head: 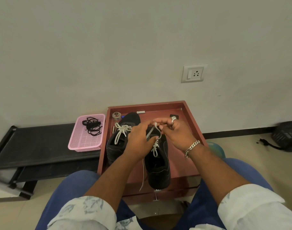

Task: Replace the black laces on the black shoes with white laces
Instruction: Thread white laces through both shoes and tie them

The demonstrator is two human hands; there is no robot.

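Two black shoes stand side by side in a red-brown tray [190, 117]. The left shoe [115, 146] carries a white lace tied in a bow [122, 130]. The right shoe [158, 168] is threaded with a white lace [154, 147], and one loose end [143, 173] hangs down its left side. Above that shoe, my left hand [139, 138] and my right hand [175, 131] each pinch a part of this lace, which loops between them. The black laces [92, 126] lie bunched in a pink basket [78, 144].
The pink basket sits on a low black bench [34, 143] left of the tray. A small round tin [116, 115] and small bits lie at the tray's back. A wall socket [193, 73] is above; a black bag [286, 136] lies on the floor at right.
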